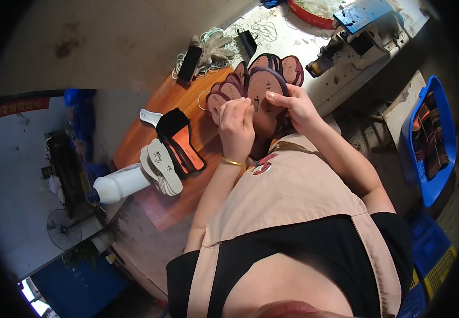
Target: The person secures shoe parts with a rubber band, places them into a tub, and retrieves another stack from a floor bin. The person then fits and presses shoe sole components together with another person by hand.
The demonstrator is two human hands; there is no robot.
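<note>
A brown shoe insole [266,86] with a dark rim, printed marks and a small rectangular mark stands tilted before my chest. My right hand [299,107] grips its right edge, thumb on the printed face. My left hand [237,123], with a gold bangle at the wrist, has its fingers pinched together at the insole's left side; whatever they hold is hidden. Behind the hands, more brown insoles [231,90] lie fanned out on the wooden table, and others [292,70] lie further right.
On the wooden table [150,132] lie black-and-orange insoles [187,151], pale insoles [161,165] and a white bottle [121,184]. A phone [189,63], a glove [214,49] and cords lie at the back. A machine [367,40] stands back right; a blue basket [435,183] holds brown pieces.
</note>
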